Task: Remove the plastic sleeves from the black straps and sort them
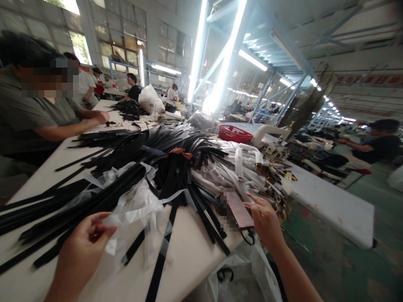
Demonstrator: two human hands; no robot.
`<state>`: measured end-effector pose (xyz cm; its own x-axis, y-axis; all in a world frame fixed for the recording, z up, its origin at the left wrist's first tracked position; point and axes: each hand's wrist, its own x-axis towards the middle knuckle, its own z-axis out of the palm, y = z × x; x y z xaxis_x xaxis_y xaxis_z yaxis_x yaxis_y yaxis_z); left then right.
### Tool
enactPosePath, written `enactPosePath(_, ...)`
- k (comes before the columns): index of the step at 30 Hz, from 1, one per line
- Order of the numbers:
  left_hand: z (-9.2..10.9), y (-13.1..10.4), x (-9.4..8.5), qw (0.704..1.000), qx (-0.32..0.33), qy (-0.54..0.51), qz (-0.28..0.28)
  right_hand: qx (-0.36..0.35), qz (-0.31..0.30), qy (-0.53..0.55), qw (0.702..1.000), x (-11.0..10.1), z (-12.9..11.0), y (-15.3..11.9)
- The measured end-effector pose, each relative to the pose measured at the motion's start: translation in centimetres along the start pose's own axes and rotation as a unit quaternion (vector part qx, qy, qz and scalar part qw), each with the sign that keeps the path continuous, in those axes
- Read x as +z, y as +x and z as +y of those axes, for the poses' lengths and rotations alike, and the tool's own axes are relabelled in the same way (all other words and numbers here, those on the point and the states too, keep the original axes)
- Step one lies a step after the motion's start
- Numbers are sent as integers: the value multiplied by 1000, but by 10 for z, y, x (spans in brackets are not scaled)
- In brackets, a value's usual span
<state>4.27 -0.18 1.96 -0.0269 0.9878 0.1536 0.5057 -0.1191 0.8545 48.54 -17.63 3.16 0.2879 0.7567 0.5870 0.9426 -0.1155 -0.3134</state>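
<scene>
My left hand (83, 247) is closed in a pinch on an end of crumpled clear plastic film (135, 205). The film trails over long black straps (103, 205) lying on the pale table (122, 279). At the right, my right hand (264, 216) is at the edge of a phone (239, 208), its front fingers stretched toward the screen; whether they touch it is unclear. The phone lies tilted near the table edge, partly blurred out. An orange-brown tie (180, 153) sits around a bundle of black straps. White-wrapped straps (233, 163) are heaped behind the phone.
A co-worker (31, 105) sits at the left side of the table. A red basket (234, 134) and a sewing machine (273, 142) stand beyond the straps. A clear plastic bag (245, 272) hangs below the front edge. A white side table (333, 201) extends right.
</scene>
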Motion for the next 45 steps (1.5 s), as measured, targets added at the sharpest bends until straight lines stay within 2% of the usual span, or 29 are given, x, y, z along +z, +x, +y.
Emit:
enactPosePath(3, 15, -7, 1, 993, -25, -98, -59, 33, -32, 132, 990, 2, -49, -20)
enactPosePath(5, 25, -17, 4, 982, -12, -144, -117, 47, -118, 263, 957, 17, -94, -39)
enactPosePath(7, 31, -28, 9, 968, 9, -167, -187, 52, -202, 390, 897, 44, -141, -58)
enactPosePath(9, 30, -38, 14, 953, 34, -175, -245, 64, -267, 505, 818, 76, -184, -71)
enactPosePath(12, 23, -45, 19, 943, 67, -169, -279, 168, -316, 591, 723, 113, -231, -74)
enactPosePath(14, 19, -45, 18, 946, 77, -167, -268, 216, -368, 621, 658, 120, -250, -68)
enactPosePath(15, 18, -44, 17, 948, 77, -169, -259, 227, -386, 629, 635, 120, -257, -65)
enactPosePath(19, 20, -39, 13, 951, 55, -187, -238, 204, -364, 680, 603, 106, -270, -56)
enactPosePath(22, 19, -39, 14, 951, 48, -187, -241, 188, -357, 744, 533, 103, -270, -58)
enactPosePath(23, 18, -39, 14, 952, 52, -183, -238, 195, -363, 752, 515, 103, -268, -60)
enactPosePath(24, 18, -39, 15, 953, 57, -178, -236, 204, -367, 750, 511, 103, -265, -62)
enactPosePath(25, 17, -38, 15, 955, 63, -172, -234, 210, -362, 740, 526, 101, -261, -64)
enactPosePath(26, 17, -38, 15, 957, 69, -167, -228, 211, -347, 722, 560, 98, -254, -65)
enactPosePath(29, 18, -35, 14, 964, 77, -150, -206, 179, -255, 626, 715, 75, -223, -64)
enactPosePath(31, 19, -33, 12, 969, 70, -147, -185, 142, -198, 538, 807, 52, -192, -58)
enactPosePath(33, 20, -32, 12, 973, 60, -151, -166, 116, -115, 429, 889, 29, -154, -51)
enactPosePath(35, 18, -30, 13, 975, 56, -155, -149, 111, -12, 307, 945, 12, -113, -47)
enactPosePath(37, 15, -29, 16, 977, 55, -153, -140, 122, 79, 212, 966, 2, -79, -48)
enactPosePath(39, 12, -28, 18, 978, 52, -151, -137, 118, 109, 163, 973, 0, -62, -51)
enactPosePath(41, 9, -28, 19, 977, 49, -154, -139, 92, 61, 149, 983, 5, -64, -54)
enactPosePath(43, 8, -28, 19, 976, 51, -151, -151, 52, -25, 136, 989, 15, -80, -54)
enactPosePath(45, 9, -29, 17, 975, 61, -143, -160, 14, -83, 111, 990, 25, -98, -51)
